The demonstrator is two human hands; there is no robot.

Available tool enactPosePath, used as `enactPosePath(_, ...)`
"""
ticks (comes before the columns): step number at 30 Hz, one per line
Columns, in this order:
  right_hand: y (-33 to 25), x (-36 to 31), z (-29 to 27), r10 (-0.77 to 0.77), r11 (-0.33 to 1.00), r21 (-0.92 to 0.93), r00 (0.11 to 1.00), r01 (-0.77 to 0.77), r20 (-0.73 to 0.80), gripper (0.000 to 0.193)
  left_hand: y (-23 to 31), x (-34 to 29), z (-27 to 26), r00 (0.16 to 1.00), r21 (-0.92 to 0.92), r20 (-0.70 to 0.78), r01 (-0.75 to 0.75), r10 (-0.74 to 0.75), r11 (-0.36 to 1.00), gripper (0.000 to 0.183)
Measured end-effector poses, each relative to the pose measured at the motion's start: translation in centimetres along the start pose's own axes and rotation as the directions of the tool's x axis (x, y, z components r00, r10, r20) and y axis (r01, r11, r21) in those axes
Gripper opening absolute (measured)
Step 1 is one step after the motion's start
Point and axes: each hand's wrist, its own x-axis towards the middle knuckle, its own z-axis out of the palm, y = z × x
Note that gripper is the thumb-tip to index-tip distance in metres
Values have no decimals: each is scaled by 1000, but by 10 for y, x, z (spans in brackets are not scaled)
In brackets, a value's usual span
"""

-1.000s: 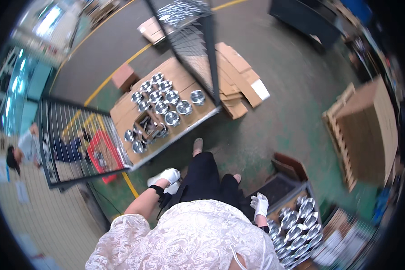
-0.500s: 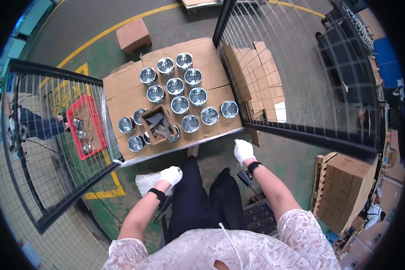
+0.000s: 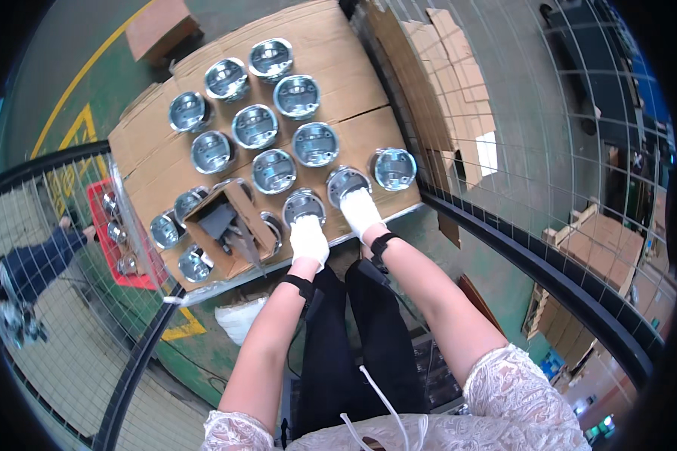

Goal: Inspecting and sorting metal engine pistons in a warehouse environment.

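Silvery metal pistons point(image 3: 256, 126) stand on a cardboard-covered tabletop point(image 3: 361, 90). My left hand point(image 3: 308, 242), in a white glove, has its fingers closed on the near side of a piston point(image 3: 304, 201) by the front edge. Just to its right, my gloved right hand point(image 3: 360, 211) grips another piston point(image 3: 347, 179) the same way; both pistons still stand on the cardboard. The gloves partly hide them. Beyond my right hand stands one more piston point(image 3: 393, 169). Left of my left hand, an open cardboard box point(image 3: 254, 218) holds dark grey, flat-sided pieces point(image 3: 218, 219).
Black-framed mesh panels flank the table, one at the right point(image 3: 519, 263) and one at the left point(image 3: 53, 173). Past the left mesh, a red crate point(image 3: 100, 225) holds several metal parts near another person point(image 3: 37, 263). Stacked cartons point(image 3: 602, 240) on pallets stand at the right.
Both hands have moved forward from above my lap to two pistons at the table's front edge and taken hold of them. The view has come closer to the table.
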Motion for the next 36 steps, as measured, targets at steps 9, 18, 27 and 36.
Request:
enactPosePath(9, -83, -197, -202, 15, 977, 213, 1000, -18, 14, 50, 38, -8, -144, 934, 411, 317, -290, 163, 865, 46)
enactPosePath(18, -117, -522, -207, 700, 617, 509, 714, -600, -6, 50, 122, -161, -185, 793, 391, 589, -450, 158, 803, 41)
enactPosePath(27, -243, -751, -140, 954, -184, 853, 120, -488, 274, 42, 133, -225, -136, 675, 322, 649, -661, 349, 678, 51)
enactPosePath(36, -286, -981, -34, 837, -489, 823, -422, -288, 349, 42, 259, -418, -87, 548, 227, 809, -622, 210, 749, 48)
